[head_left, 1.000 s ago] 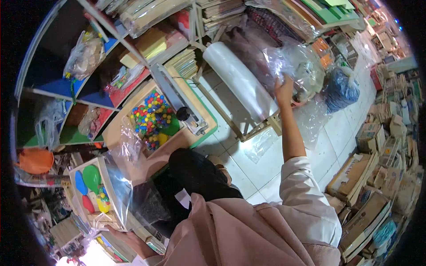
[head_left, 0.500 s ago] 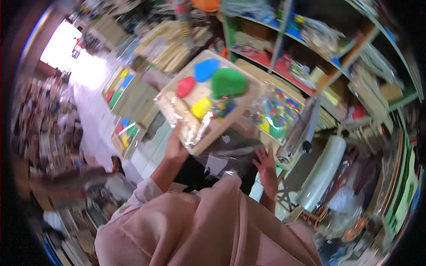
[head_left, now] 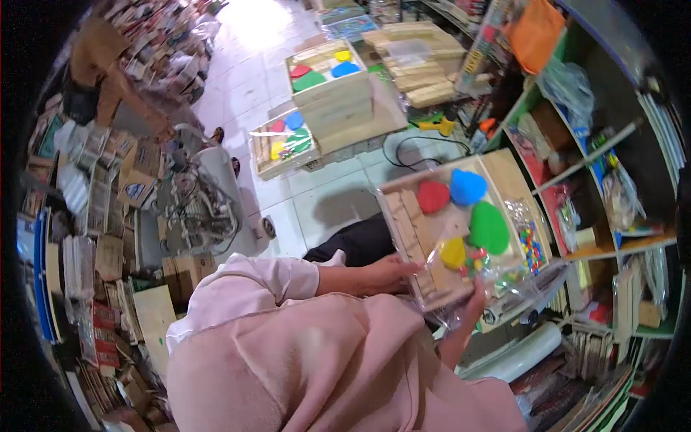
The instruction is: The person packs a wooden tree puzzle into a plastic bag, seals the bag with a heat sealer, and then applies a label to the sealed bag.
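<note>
A shallow wooden tray point(head_left: 448, 225), wrapped in clear plastic, is held tilted in front of me. In it lie a red piece point(head_left: 433, 196), a blue piece point(head_left: 468, 187), a green piece point(head_left: 489, 227), a yellow piece point(head_left: 453, 253), wooden strips point(head_left: 412, 229) and small coloured bits. My left hand point(head_left: 387, 275) grips the tray's left side near the lower corner, with some fingers hidden beneath. My right hand point(head_left: 468, 317) is closed on the near edge, its fingertips over the rim. Loose plastic film hangs around that edge.
Two similar filled trays, one on a wooden box point(head_left: 332, 108) and a lower one point(head_left: 284, 147), stand ahead. Shelves point(head_left: 576, 180) line the right. A bin of small coloured pieces point(head_left: 531, 248) lies beyond my tray. Another person point(head_left: 108, 79) is at the left, among piled goods.
My right hand, open and apart from the tray before, now holds its near edge. The tray sits further right and lower in view, and the camera has turned left.
</note>
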A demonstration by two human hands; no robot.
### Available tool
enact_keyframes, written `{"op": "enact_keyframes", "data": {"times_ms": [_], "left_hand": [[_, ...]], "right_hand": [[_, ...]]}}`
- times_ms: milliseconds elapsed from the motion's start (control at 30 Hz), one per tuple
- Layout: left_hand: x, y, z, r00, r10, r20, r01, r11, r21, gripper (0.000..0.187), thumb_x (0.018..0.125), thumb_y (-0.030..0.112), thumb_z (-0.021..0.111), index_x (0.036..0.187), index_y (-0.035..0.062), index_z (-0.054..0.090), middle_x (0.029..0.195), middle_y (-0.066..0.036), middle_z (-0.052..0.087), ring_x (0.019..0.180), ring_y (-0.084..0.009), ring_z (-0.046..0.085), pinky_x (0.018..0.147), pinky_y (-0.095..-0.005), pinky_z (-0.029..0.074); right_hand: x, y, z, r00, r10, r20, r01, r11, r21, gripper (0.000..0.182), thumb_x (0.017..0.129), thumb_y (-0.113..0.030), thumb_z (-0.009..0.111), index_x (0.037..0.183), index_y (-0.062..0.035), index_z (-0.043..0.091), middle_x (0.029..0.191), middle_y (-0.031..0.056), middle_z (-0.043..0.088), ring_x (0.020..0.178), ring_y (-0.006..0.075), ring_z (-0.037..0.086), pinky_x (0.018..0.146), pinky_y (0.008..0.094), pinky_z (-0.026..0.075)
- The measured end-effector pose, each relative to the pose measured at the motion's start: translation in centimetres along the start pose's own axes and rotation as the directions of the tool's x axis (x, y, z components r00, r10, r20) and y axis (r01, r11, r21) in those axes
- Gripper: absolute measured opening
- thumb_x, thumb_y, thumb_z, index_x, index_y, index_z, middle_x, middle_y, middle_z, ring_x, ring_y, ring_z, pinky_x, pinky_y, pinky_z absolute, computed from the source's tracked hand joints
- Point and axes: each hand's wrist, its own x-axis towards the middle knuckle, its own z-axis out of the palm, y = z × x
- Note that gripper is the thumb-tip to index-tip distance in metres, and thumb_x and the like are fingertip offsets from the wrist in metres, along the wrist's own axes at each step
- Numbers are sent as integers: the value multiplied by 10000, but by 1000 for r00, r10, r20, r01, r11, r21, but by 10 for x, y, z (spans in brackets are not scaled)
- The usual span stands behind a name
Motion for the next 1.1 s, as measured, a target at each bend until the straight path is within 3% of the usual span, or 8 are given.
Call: {"op": "enact_keyframes", "data": {"times_ms": [67, 167, 233, 333, 700, 867, 1000, 1100], "left_hand": [[-12, 8, -31, 897, -407, 172, 340, 884, 322, 318, 877, 219, 594, 1127, 24, 567, 1053, -72, 626, 972, -175, 592, 882, -330, 468], [-45, 71, -32, 826, -449, 340, 209, 805, 555, 286, 876, 248, 597, 1060, 29, 608, 989, -72, 645, 915, -157, 605, 820, -296, 488], [-52, 117, -38, 981, -150, 120, 18, 694, 720, 271, 882, 261, 577, 1018, 29, 605, 929, -64, 653, 846, -111, 604, 683, -263, 492], [-8, 121, -91, 910, 387, 148, -393, 691, 607, 424, 846, 365, 612, 1072, 11, 551, 1002, -111, 622, 904, -151, 598, 718, -264, 482], [53, 106, -112, 879, 473, -61, 55, 27, 998, 770, 733, 524, 654, 1258, 3, 438, 1217, -227, 503, 1114, -364, 505, 929, -422, 414], [51, 108, -111, 846, 533, 1, -8, 11, 1000, 703, 746, 422, 690, 1236, -17, 444, 1183, -230, 511, 1076, -376, 517, 897, -417, 427], [63, 105, -111, 834, 552, -1, 16, -22, 1000, 660, 749, 355, 710, 1223, -21, 447, 1162, -227, 519, 1058, -378, 526, 876, -412, 434], [63, 111, -98, 849, 527, -27, 20, 18, 1000, 630, 734, 317, 725, 1187, -32, 462, 1088, -222, 535, 988, -387, 545, 823, -423, 454]], "right_hand": [[-35, -16, 6, 997, -19, -69, 15, 998, -69, 432, 843, -304, 550, 1168, -24, 499, 1064, 110, 560, 932, 233, 588, 828, 368, 489], [-76, -29, 25, 987, -93, -131, 79, 991, -111, 426, 819, -253, 596, 1172, -45, 477, 1065, 100, 535, 944, 212, 554, 794, 355, 478], [-92, -23, 24, 977, -125, -170, 95, 980, -174, 408, 817, -214, 600, 1163, -44, 465, 1013, 98, 536, 886, 201, 553, 750, 350, 485], [-86, 13, 1, 992, -87, -92, 65, 974, -215, 419, 823, -237, 596, 1176, -44, 477, 1045, 92, 532, 923, 200, 545, 781, 338, 466], [-77, 8, -47, 977, 124, -172, -184, 900, -396, 307, 779, -110, 670, 1048, -48, 538, 791, 70, 627, 579, 195, 610, 474, 285, 463], [-65, -116, -10, 850, -522, 71, 62, -36, -997, 294, 746, -20, 658, 1023, 2, 562, 807, 74, 628, 726, 150, 592, 626, 264, 473], [16, -164, 39, 630, -776, 28, 387, 283, -878, 208, 808, -81, 631, 997, 4, 609, 855, 85, 643, 799, 121, 588, 701, 251, 471], [126, -162, 15, 707, -703, 82, 274, 164, -948, 171, 822, -92, 593, 955, 6, 636, 830, 93, 667, 749, 167, 627, 696, 292, 483]]}}
